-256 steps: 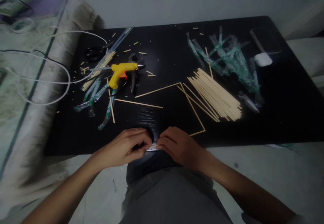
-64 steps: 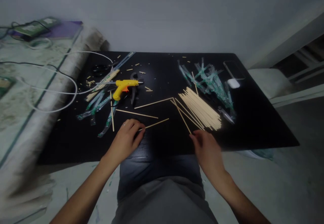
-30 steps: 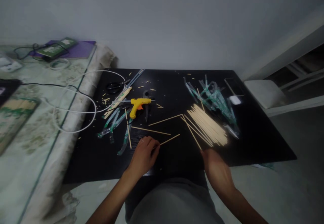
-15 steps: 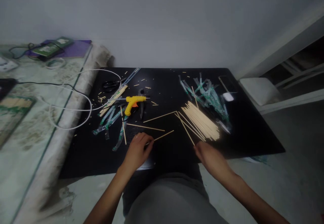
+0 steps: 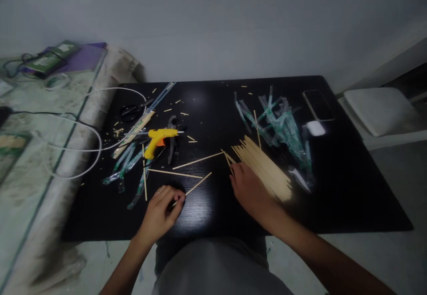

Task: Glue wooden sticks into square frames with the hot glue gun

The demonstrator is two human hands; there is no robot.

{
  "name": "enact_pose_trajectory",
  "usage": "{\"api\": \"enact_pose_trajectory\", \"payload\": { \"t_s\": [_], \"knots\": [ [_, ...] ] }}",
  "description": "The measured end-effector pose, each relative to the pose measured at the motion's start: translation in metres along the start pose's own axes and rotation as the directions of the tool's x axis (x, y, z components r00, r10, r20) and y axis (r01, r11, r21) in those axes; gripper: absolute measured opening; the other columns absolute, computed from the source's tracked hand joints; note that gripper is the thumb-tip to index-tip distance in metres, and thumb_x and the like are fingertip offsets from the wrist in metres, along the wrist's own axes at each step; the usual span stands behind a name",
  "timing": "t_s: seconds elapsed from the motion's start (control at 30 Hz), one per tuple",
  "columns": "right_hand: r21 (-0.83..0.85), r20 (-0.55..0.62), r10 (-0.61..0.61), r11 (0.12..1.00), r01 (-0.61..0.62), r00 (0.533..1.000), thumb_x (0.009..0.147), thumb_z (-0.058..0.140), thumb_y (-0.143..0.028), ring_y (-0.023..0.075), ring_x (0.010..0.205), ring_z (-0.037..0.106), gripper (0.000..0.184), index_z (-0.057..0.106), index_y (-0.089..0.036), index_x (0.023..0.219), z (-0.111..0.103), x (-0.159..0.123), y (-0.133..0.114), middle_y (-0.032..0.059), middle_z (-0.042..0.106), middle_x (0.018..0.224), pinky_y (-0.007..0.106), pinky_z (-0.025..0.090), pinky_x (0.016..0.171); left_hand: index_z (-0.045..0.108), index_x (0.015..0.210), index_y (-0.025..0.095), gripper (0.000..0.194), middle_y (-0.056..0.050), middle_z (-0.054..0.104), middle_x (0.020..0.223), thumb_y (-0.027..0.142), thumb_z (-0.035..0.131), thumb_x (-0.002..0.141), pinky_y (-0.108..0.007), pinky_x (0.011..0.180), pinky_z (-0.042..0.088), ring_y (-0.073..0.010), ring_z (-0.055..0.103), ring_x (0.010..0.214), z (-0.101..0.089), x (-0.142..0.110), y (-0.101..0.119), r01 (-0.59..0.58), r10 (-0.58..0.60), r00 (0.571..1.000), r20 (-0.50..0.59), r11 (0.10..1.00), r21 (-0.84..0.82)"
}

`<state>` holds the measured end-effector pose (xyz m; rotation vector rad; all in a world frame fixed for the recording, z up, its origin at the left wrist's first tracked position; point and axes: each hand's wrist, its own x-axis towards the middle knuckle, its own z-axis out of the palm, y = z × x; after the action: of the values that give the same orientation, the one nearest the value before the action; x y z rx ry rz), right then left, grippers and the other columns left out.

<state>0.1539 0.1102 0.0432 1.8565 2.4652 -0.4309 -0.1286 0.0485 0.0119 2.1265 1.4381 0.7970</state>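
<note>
Left hand [image 5: 163, 209] pinches a thin stick [image 5: 199, 183], long axis slanting forward and rightward from that grip, far tip short of the right hand [image 5: 249, 191], which covers slim sticks [image 5: 227, 157] beside the pile [image 5: 266, 166], closure untellable.

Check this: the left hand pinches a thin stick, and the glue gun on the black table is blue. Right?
Not quite: the glue gun on the black table is yellow, as the head view shows. The left hand does pinch a thin stick.
</note>
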Motion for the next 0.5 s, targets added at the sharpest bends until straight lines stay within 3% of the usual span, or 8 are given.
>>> {"api": "enact_pose_trajectory", "payload": {
  "t_s": [0.1, 0.2, 0.5],
  "knots": [
    [-0.038, -0.003, 0.017, 0.999, -0.017, 1.0, 0.095, 0.047, 0.005, 0.0269, 0.095, 0.067, 0.028, 0.064, -0.015, 0.107, -0.015, 0.012, -0.012, 0.0154, 0.071, 0.101, 0.036, 0.053, 0.086, 0.064, 0.096, 0.023, 0.006, 0.0, 0.063, 0.084, 0.019, 0.061, 0.1, -0.033, 0.078, 0.045, -0.0175, 0.058, 0.081, -0.002, -0.001, 0.001, 0.001, -0.001, 1.0, 0.024, 1.0, -0.002],
    [-0.095, -0.003, 0.078, 0.992, -0.078, 0.997, 0.097, 0.045, 0.003, 0.0279, 0.091, 0.069, 0.026, 0.065, -0.012, 0.106, -0.024, 0.018, -0.02, 0.0178, 0.071, 0.096, 0.036, 0.052, 0.081, 0.063, 0.095, 0.022, 0.005, -0.001, 0.064, 0.085, 0.02, 0.061, 0.1, -0.034, 0.079, 0.046, -0.0183, 0.059, 0.083, -0.003, -0.001, 0.003, 0.005, -0.005, 0.999, 0.038, 1.0, 0.003],
    [-0.039, 0.035, 0.166, 0.986, -0.165, 0.985, 0.098, 0.057, -0.006, 0.0253, 0.09, 0.072, 0.013, 0.065, -0.011, 0.107, -0.015, 0.035, -0.019, 0.0145, 0.073, 0.095, 0.031, 0.049, 0.075, 0.062, 0.092, 0.022, 0.013, 0.0, 0.06, 0.08, 0.018, 0.056, 0.103, -0.034, 0.078, 0.044, -0.0178, 0.057, 0.079, 0.0, 0.0, 0.0, -0.02, 0.02, 1.0, 0.018, 1.0, 0.018]
  ]
}}
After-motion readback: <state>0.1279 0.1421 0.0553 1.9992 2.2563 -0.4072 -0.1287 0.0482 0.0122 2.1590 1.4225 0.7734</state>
